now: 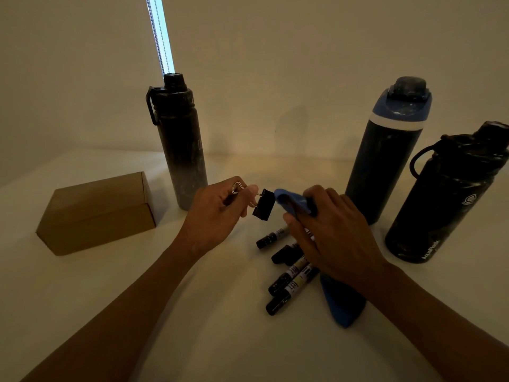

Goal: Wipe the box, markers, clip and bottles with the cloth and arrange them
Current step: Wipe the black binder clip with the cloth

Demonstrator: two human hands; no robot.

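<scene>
My left hand pinches the wire handles of a black binder clip and holds it above the table. My right hand grips a blue cloth, whose front fold touches the clip; the cloth's tail hangs below my wrist. Several black markers lie in a loose bunch under my right hand. A brown cardboard box sits at the left. A tall black bottle stands behind it. A blue-lidded bottle and a black bottle with a loop handle stand at the right.
The pale table meets a plain wall behind the bottles. A bright vertical strip with a bead chain runs up the wall above the left bottle. The light is dim.
</scene>
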